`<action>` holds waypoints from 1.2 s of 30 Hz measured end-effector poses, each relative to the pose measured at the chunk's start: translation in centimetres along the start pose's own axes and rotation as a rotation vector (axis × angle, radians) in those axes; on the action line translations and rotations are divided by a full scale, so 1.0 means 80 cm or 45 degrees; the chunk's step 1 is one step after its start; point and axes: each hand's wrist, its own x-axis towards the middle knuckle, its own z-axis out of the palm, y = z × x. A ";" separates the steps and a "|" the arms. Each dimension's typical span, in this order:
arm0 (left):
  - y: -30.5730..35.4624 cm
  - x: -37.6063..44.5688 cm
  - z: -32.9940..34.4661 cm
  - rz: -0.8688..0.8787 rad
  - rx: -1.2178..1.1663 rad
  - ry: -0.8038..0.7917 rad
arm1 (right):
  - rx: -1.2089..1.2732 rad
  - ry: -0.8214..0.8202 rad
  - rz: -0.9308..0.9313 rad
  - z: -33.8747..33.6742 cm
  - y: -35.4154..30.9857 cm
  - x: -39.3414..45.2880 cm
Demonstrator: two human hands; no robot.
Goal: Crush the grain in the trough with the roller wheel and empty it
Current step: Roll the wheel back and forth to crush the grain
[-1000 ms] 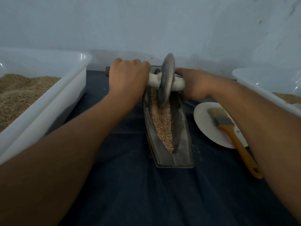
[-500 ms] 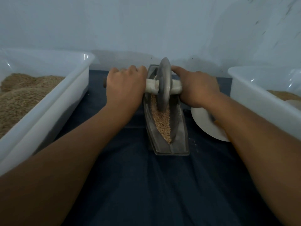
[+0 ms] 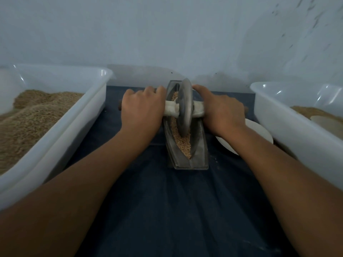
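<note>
A grey boat-shaped trough (image 3: 199, 145) stands lengthwise on the dark cloth, with tan grain (image 3: 182, 140) along its groove. A grey roller wheel (image 3: 184, 108) stands upright in the groove near the trough's middle, on an axle wrapped in white cloth. My left hand (image 3: 142, 108) grips the axle on the left of the wheel. My right hand (image 3: 221, 110) grips it on the right. Grain shows both behind and in front of the wheel.
A large white tub (image 3: 78, 115) heaped with grain stands at the left. Another white tub (image 3: 282, 112) with some grain stands at the right. A white plate (image 3: 259, 132) lies between the trough and the right tub, partly under my right forearm. Dark cloth (image 3: 176, 210) covers the table.
The wheel has rolled from the far end of the trough toward me, both hands moving with it. My right arm now hides the brush on the plate.
</note>
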 end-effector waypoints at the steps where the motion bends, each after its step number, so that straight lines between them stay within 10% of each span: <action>1: 0.000 -0.001 0.000 -0.003 -0.005 0.005 | -0.013 0.006 0.008 -0.001 0.000 -0.002; 36: -0.006 0.044 0.040 0.029 -0.057 0.100 | 0.097 -0.376 -0.105 0.020 0.029 0.073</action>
